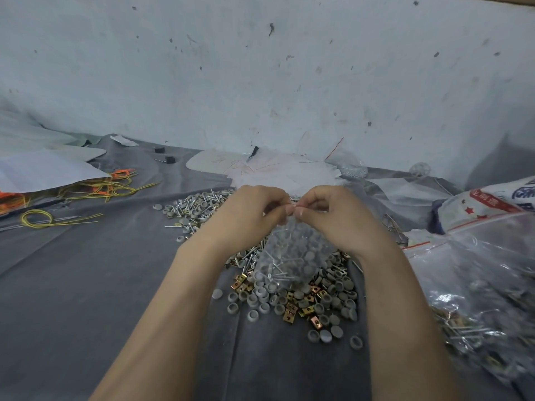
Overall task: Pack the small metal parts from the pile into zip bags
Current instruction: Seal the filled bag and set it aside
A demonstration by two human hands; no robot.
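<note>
A clear zip bag [289, 256] filled with grey caps and screws hangs above the pile [301, 302] of grey caps, brass clips and screws on the grey cloth. My left hand [249, 215] and my right hand [333, 218] meet at the bag's top edge, each pinching it between thumb and fingers. The thumbs nearly touch at the middle of the zip strip. More caps and screws [197, 204] lie spread behind my left hand.
A stack of flat clear zip bags [278, 172] lies behind my hands by the wall. Filled bags of parts [486, 299] heap at the right. Yellow and orange ties [95, 189], white paper [43, 169] and two small black blocks [165, 154] lie at the left.
</note>
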